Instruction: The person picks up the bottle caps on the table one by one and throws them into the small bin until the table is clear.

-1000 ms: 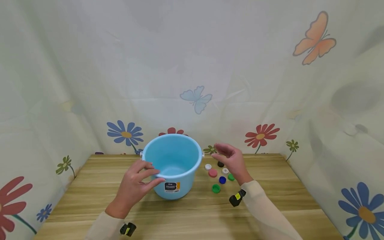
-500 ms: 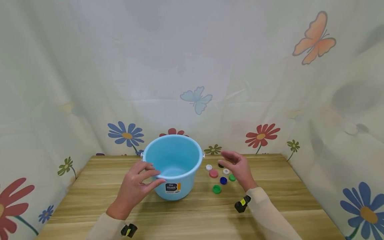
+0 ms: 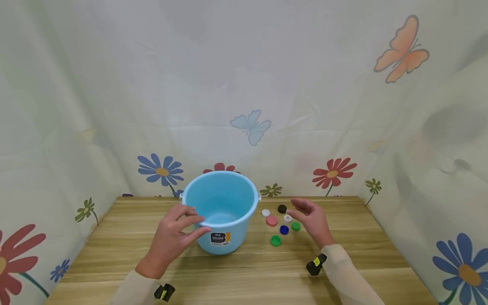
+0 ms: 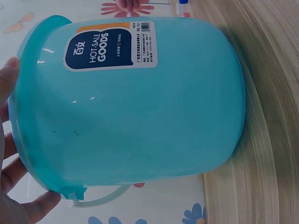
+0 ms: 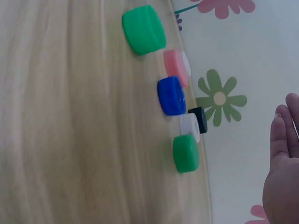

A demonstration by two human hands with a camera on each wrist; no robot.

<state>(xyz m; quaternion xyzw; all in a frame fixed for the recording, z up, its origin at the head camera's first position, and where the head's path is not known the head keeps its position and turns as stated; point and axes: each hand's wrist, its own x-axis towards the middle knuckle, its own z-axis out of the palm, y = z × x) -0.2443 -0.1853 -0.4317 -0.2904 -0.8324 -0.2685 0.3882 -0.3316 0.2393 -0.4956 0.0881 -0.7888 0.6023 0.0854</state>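
Note:
A light blue plastic bucket stands upright on the table, its rim up and a label on its front. My left hand holds the near left rim, the thumb outside and fingers over the edge. In the left wrist view the bucket fills most of the picture, with fingertips along its rim. My right hand hovers with nothing in it, just right of several bottle caps: a black cap, a pink cap, a blue cap, a green cap, another green cap and white ones.
The caps lie on the wood-grain table right of the bucket. A pale curtain printed with flowers and butterflies hangs behind and at both sides. A small black camera is worn on the right wrist.
My right hand has moved right and slightly down, away from the bucket, and the black cap shows fully. The left hand stays at the bucket's rim.

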